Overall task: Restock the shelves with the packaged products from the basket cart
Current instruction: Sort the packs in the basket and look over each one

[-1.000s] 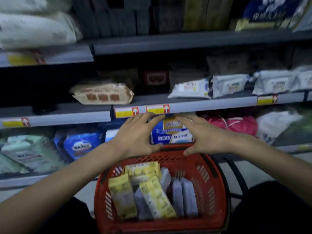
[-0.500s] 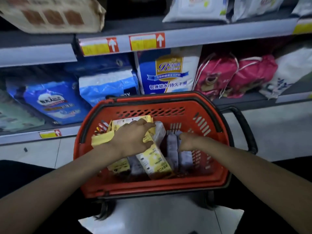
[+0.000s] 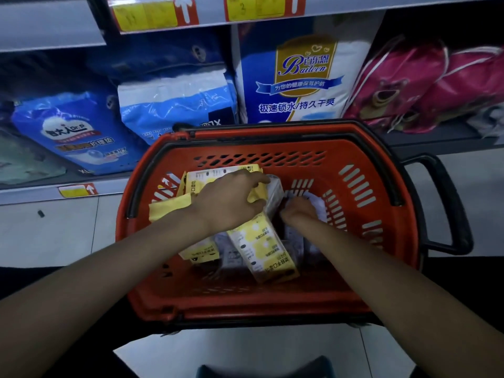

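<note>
**Basket cart.** The red basket cart [image 3: 272, 304] stood on the tiled floor [image 3: 54, 236] at the centre of the frame, directly in front of the bottom shelf [image 3: 27, 193]. Its black handle [image 3: 447, 203] projected toward the right edge of the frame.

**Packaged products.** All of the stock to be shelved lay inside the basket. A long yellow pack [image 3: 261, 249] lay tilted across the middle. A second yellow pack [image 3: 199, 252] lay to its left, partly under the left forearm. Pale grey packs [image 3: 316, 205] stood on edge in the right half.

**Left hand.** The left hand [image 3: 231, 203] lay over the upper yellow pack [image 3: 207, 178] near the far wall of the basket. Its fingers [image 3: 259, 177] were curled over that pack's right end, the thumb closed beneath, grasping it.

**Right hand.** The right hand [image 3: 298, 214] was pushed down among the pale grey packs just right of centre. Its fingers were buried between them, so a grasp could not be confirmed.

**Shelf stock.** Across the upper part of the frame stood two blue packs [image 3: 73, 132] at left, a tall blue-and-white pack [image 3: 300, 77] at centre and pink bags [image 3: 409, 85] at right. Yellow price labels [image 3: 147, 15] ran along the shelf edge above.
</note>
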The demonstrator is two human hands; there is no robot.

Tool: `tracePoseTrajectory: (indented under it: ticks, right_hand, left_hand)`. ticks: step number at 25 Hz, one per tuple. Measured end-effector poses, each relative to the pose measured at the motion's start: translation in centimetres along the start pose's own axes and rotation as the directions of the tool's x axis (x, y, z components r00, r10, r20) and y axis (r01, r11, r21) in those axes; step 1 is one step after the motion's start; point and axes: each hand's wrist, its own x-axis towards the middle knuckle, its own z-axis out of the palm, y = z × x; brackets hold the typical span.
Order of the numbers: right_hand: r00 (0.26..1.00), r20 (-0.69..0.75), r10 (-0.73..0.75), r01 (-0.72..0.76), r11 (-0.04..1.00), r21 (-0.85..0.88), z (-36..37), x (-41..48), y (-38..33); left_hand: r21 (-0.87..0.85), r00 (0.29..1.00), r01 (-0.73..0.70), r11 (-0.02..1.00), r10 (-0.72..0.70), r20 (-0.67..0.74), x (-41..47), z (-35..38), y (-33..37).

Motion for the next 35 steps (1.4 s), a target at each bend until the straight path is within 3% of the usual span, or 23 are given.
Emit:
tracePoseTrajectory:
  ticks: [3, 9, 13, 16, 20, 23, 26, 28, 31, 33, 35]
  right_hand:
    - [0.990, -0.132, 0.052, -0.051, 0.999, 0.011, 0.7, 1.0, 0.4]
    - [0.985, 0.016, 0.173, -0.172, 0.962, 0.212, -1.2, 0.3, 0.1]
    - [0.985, 0.012, 0.174, -0.170, 0.936, 0.309, -4.8, -3.4, 0.7]
    - [0.988, -0.133, 0.079, -0.048, 0.974, 0.221, -9.1, -6.6, 0.7]
    - [0.947, -0.249, -0.205, 0.217, 0.976, 0.019, -16.7, -11.7, 0.3]
    - [0.865, -0.338, -0.370, 0.382, 0.924, -0.032, -20.0, -15.6, 0.3]
    - [0.713, -0.457, -0.531, 0.594, 0.804, -0.007, -20.9, -18.1, 0.3]
    - [0.603, -0.518, -0.606, 0.723, 0.691, 0.034, -20.9, -18.8, -0.4]
    - [0.468, -0.581, -0.665, 0.834, 0.550, 0.042, -20.7, -19.7, -1.3]
    - [0.374, -0.591, -0.715, 0.890, 0.456, 0.012, -20.3, -20.4, -1.3]
    - [0.357, -0.640, -0.681, 0.896, 0.442, 0.029, -20.0, -20.4, -0.9]
  left_hand:
    - [-0.062, 1.000, 0.004, 0.998, -0.005, -0.011, -0.2, -0.2, 0.1]
    - [-0.083, 0.999, -0.020, 0.996, 0.017, -0.034, -0.3, -0.9, 0.4]
    - [-0.137, 0.999, 0.005, 0.991, -0.011, -0.040, -0.5, -1.8, 1.0]
    - [-0.170, 0.996, -0.015, 0.985, 0.000, -0.088, -0.5, -2.8, 1.8]
    - [-0.348, 0.981, -0.016, 0.937, -0.053, -0.186, -0.8, -4.8, 3.3]
    - [-0.659, 0.941, 0.067, 0.749, -0.266, -0.207, -1.1, -5.9, 4.1]
    - [-0.823, 0.877, 0.372, 0.430, -0.454, 0.159, -1.5, -6.7, 4.3]
    - [-0.843, 0.815, 0.509, 0.174, -0.414, 0.406, -2.0, -7.1, 4.5]
    - [-0.873, 0.848, 0.487, 0.012, -0.246, 0.469, -2.3, -7.2, 4.9]
    - [-0.912, 0.891, 0.401, -0.089, -0.191, 0.411, -2.5, -7.3, 5.3]
    - [-0.945, 0.932, 0.288, -0.152, -0.181, 0.313, -2.6, -7.5, 5.4]
